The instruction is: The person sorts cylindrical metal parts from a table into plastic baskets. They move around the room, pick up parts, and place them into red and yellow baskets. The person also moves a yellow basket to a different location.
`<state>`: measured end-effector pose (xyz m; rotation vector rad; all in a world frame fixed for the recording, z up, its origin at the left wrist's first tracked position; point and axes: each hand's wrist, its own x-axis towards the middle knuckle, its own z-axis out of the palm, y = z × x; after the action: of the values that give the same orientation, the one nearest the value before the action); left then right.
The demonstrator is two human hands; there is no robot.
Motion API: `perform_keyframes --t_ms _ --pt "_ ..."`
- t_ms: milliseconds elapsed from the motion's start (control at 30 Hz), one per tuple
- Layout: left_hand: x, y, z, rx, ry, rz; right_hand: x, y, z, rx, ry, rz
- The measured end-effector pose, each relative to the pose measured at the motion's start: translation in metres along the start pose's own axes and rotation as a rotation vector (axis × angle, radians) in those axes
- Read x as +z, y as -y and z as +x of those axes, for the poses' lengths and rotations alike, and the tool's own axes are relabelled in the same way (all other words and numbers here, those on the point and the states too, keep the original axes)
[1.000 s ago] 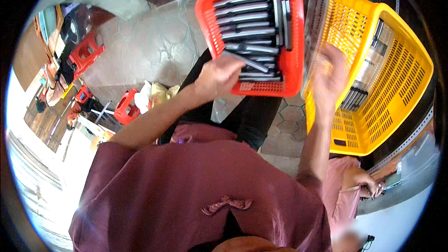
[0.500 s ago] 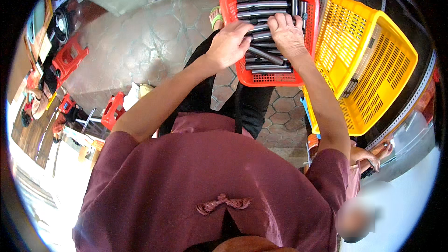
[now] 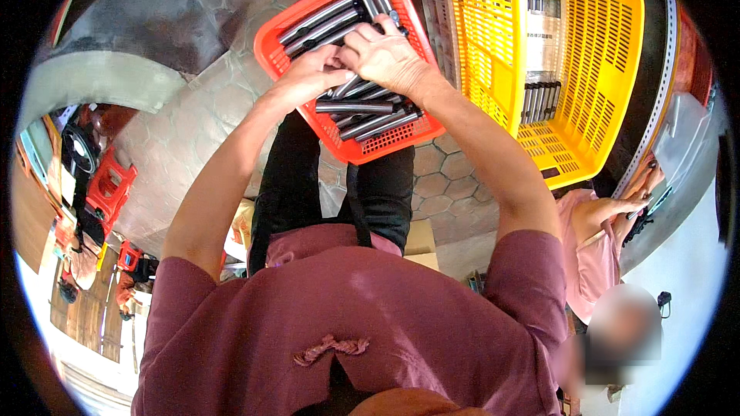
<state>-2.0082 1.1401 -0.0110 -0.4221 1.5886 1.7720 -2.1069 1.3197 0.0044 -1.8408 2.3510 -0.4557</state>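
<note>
A red plastic basket (image 3: 265, 48) holds several dark, shiny tubes (image 3: 354, 107), lined up at its far end and lying loose and crossed at its near end. Both of my hands are inside it, close together over the middle. My left hand (image 3: 310, 71) is closed, thumb against curled fingers, above the tubes; what it pinches is hidden. Beside it, my right hand (image 3: 389, 60) is bent over the tubes, fingers curled and their tips close to the upright tubes at the far right corner. Its grip is covered by the back of the hand.
Right of the red basket stands a yellow plastic basket (image 3: 505, 69) with a few dark tubes inside. Another person (image 3: 590, 239) in pink sits at the right. A red stool (image 3: 112, 185) stands far left on the hexagon-tiled floor (image 3: 455, 177).
The view has shifted, so both baskets appear further left and the red one tilted. My hands have drawn together over the tubes. More of the yellow basket's inside shows.
</note>
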Motion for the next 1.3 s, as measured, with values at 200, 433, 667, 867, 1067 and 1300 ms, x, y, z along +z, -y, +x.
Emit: perform_keyframes --t_ms 200,433,667,867,1067,1300 --pt "0.005 -0.068 -0.055 -0.300 0.419 -0.836 -0.079 0.022 0.016 -0.175 -0.345 0.148" --pt "0.078 -0.157 -0.027 -0.183 0.394 -1.006 -0.151 -0.024 -0.027 0.043 -0.382 0.088" --pt "0.131 -0.207 0.073 -0.002 0.295 -0.801 -0.207 -0.084 -0.087 0.411 -0.028 -0.084" --pt "0.180 -0.217 0.136 0.073 0.191 -0.866 -0.175 -0.109 -0.178 0.913 -0.405 0.667" --pt "0.212 -0.194 0.185 0.014 0.048 -0.814 -0.118 -0.111 -0.181 1.083 -0.632 1.037" --pt "0.201 -0.186 0.186 -0.128 -0.086 -0.632 -0.006 -0.266 -0.258 1.295 -0.495 0.618"
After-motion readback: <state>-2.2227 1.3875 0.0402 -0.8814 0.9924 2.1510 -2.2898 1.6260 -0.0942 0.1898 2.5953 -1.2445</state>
